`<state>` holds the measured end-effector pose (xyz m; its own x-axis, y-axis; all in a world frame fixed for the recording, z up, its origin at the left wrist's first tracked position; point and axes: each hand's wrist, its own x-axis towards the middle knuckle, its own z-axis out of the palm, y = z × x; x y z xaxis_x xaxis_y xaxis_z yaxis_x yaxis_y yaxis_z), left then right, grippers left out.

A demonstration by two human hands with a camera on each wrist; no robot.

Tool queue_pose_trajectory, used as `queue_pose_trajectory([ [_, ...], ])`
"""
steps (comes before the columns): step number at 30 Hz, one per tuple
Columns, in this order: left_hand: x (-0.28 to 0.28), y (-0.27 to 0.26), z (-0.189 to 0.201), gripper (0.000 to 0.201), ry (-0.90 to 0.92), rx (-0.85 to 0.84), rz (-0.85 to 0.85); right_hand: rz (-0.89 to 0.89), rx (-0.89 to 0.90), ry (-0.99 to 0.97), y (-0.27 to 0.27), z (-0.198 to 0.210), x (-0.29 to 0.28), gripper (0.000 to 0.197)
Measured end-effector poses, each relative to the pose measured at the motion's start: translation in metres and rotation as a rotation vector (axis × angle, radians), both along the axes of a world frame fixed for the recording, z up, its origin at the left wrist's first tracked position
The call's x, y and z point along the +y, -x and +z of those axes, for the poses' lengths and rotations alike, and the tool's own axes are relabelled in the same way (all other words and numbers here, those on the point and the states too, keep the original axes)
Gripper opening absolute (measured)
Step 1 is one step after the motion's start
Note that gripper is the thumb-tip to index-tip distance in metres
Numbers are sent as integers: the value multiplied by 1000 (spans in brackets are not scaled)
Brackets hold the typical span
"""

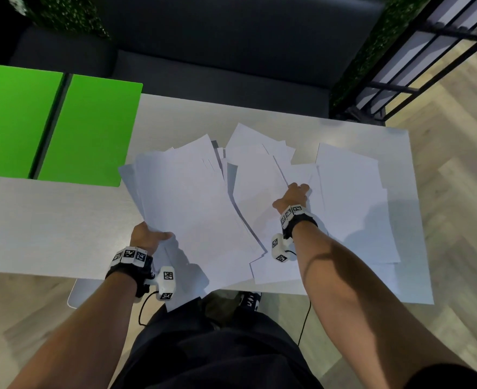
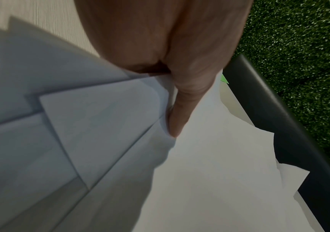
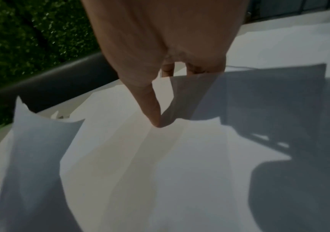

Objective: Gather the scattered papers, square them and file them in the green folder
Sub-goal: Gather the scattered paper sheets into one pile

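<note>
Left hand (image 1: 147, 237) pinches a fanned bunch of papers (image 1: 192, 197) spreading ahead of it, while the right hand (image 1: 293, 196) pinches a sheet's edge amid loose ones. The green folder (image 1: 63, 127) lies open, well left of both hands on the table (image 1: 49, 220).

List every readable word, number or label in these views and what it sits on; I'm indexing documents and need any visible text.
No words or numbers can be read in any view.
White papers: the faces in view look blank.
Green folder: plain, no label visible.
Wrist bands: black-and-white square code markers only, not text.
Shoe: a white marking, too small and blurred to read.
</note>
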<state>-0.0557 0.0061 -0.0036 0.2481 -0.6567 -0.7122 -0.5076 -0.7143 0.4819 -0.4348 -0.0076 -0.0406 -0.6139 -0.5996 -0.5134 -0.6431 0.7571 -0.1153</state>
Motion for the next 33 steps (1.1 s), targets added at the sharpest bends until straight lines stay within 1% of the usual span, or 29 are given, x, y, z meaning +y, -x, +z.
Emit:
queue_pose_trajectory([
  [3,0,-1,-4,59,-8,-28,-21,50,-40,12,9,-2,-5,61],
  [5,2,-1,-7,59,-9,-51,-28,11,-63,36,15,0,-14,57],
  [8,2,-2,-11,56,-14,-45,-35,-33,-29,33,19,-2,-24,55],
  [11,1,-5,-14,59,-17,-54,-43,-78,-28,67,24,-14,-26,53],
  [12,1,-5,-14,59,-13,-55,-46,-93,-20,67,23,-8,-24,50],
  [15,1,-4,-16,58,-5,-40,-43,10,-21,46,22,10,-20,38],
  [16,1,-4,-16,58,-5,-32,-35,35,-52,57,21,15,-19,37],
  [18,1,-5,-16,58,1,-16,-19,59,-136,141,20,20,-16,39],
  [20,0,-5,-17,57,2,-1,-6,14,-198,218,22,22,-11,38],
  [22,-1,-6,-18,58,-8,-4,-11,-53,-228,256,24,23,-8,44],
  [24,-2,-7,-19,59,-6,-1,-8,-80,-250,206,23,24,-6,47],
  [27,-3,-8,-22,59,9,9,6,-113,-246,144,20,24,-1,42],
  [30,-3,-6,-21,58,16,-5,-9,-29,-209,244,16,36,7,40],
  [33,-2,-6,-23,58,29,14,-6,45,-226,375,14,58,16,30],
])
